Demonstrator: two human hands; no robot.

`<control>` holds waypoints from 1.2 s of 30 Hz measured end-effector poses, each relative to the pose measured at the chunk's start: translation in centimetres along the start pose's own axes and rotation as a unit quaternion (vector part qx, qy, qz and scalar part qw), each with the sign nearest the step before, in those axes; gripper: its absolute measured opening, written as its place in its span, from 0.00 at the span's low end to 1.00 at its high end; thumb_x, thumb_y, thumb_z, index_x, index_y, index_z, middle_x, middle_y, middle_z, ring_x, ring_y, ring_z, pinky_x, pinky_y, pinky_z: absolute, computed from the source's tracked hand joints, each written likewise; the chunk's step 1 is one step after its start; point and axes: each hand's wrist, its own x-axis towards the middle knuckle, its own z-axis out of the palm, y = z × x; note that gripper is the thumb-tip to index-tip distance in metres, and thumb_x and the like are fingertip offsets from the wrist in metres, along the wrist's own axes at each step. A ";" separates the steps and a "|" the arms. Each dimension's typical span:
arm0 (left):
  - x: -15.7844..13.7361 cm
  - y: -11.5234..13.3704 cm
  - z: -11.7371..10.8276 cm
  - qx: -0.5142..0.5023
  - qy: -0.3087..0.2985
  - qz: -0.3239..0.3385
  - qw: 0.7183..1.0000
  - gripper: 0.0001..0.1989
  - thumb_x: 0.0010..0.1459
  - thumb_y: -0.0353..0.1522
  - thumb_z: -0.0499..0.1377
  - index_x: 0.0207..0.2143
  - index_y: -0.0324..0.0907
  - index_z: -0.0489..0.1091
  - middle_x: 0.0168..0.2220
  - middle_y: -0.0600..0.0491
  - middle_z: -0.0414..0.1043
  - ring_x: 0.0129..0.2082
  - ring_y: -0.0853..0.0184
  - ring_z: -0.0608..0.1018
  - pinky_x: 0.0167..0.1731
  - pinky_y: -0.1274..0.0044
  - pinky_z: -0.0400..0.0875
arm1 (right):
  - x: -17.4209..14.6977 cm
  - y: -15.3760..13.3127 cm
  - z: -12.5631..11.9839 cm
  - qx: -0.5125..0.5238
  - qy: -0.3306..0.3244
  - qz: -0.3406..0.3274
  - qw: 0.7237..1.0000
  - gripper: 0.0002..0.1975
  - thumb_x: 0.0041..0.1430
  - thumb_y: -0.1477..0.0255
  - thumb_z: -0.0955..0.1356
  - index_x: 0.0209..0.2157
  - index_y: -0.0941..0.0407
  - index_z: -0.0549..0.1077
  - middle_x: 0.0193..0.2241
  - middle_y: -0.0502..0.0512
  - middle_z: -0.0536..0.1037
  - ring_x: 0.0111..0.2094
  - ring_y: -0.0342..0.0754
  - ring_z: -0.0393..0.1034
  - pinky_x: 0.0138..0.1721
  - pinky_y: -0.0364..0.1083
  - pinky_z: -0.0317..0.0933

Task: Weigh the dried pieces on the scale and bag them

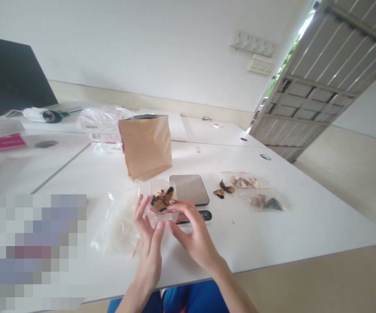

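Observation:
A small clear zip bag [163, 215] with a red seal line is between my two hands, its mouth spread apart. Dried brown and pale pieces [162, 200] show in it. My left hand [148, 230] holds the bag at its left side, fingers up and thumb at the near edge. My right hand [194, 237] grips the right side between thumb and fingers. Just behind is a kitchen scale [189, 189] with a steel plate; the bag and my right hand partly cover its dark front panel [204, 215]. Loose dried brown pieces [225, 188] lie right of the scale.
A brown paper pouch [147, 145] stands open-topped behind the bag. Clear plastic bags [118, 226] lie to the left. Two filled zip bags [246, 180] rest at right. Wrapped boxes [103, 128] and a dark monitor [11, 76] stand farther back on the white table [292, 243].

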 end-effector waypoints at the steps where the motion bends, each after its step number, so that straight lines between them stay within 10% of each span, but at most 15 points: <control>1: -0.1 -0.4 0.2 0.001 0.006 0.010 1.000 0.26 0.52 0.43 0.60 0.53 0.53 0.61 0.66 0.53 0.46 0.67 0.58 0.46 0.62 0.66 0.48 | -0.4 0.4 0.5 0.011 0.030 -0.001 0.999 0.08 0.61 0.70 0.66 0.43 0.51 0.70 0.43 0.56 0.71 0.46 0.47 0.68 0.44 0.45 0.66; 8: -0.2 1.0 -0.3 -0.104 0.025 -0.084 0.991 0.25 0.49 0.45 0.62 0.49 0.52 0.63 0.50 0.52 0.64 0.52 0.61 0.69 0.48 0.69 0.68 | -1.1 1.1 -1.7 -0.033 0.075 -0.054 0.995 0.03 0.61 0.74 0.66 0.35 0.51 0.70 0.42 0.56 0.73 0.48 0.48 0.69 0.47 0.47 0.66; 14: 1.5 3.1 -2.1 0.014 -0.055 -0.127 0.990 0.25 0.54 0.48 0.57 0.52 0.50 0.68 0.50 0.52 0.68 0.40 0.67 0.73 0.40 0.78 0.68 | -2.0 0.9 -3.4 -0.070 0.026 -0.142 0.987 0.11 0.60 0.82 0.64 0.36 0.50 0.70 0.48 0.56 0.72 0.50 0.46 0.70 0.48 0.47 0.68; 26: 3.3 4.4 -1.1 0.137 -0.141 -0.012 0.980 0.16 0.49 0.48 0.61 0.26 0.45 0.76 0.37 0.49 0.77 0.46 0.55 0.73 0.52 0.69 0.61 | -1.5 -0.5 -6.3 -0.114 -0.056 -0.169 0.977 0.10 0.61 0.80 0.64 0.35 0.51 0.72 0.43 0.56 0.76 0.46 0.45 0.73 0.44 0.45 0.70; 36: 0.8 3.5 -4.5 0.143 -0.172 -0.121 0.967 0.21 0.52 0.48 0.59 0.44 0.47 0.75 0.49 0.48 0.73 0.53 0.54 0.71 0.52 0.69 0.65 | -3.0 1.0 -6.1 -0.078 0.000 -0.124 0.989 0.09 0.59 0.82 0.65 0.32 0.52 0.69 0.40 0.56 0.76 0.43 0.45 0.73 0.42 0.44 0.69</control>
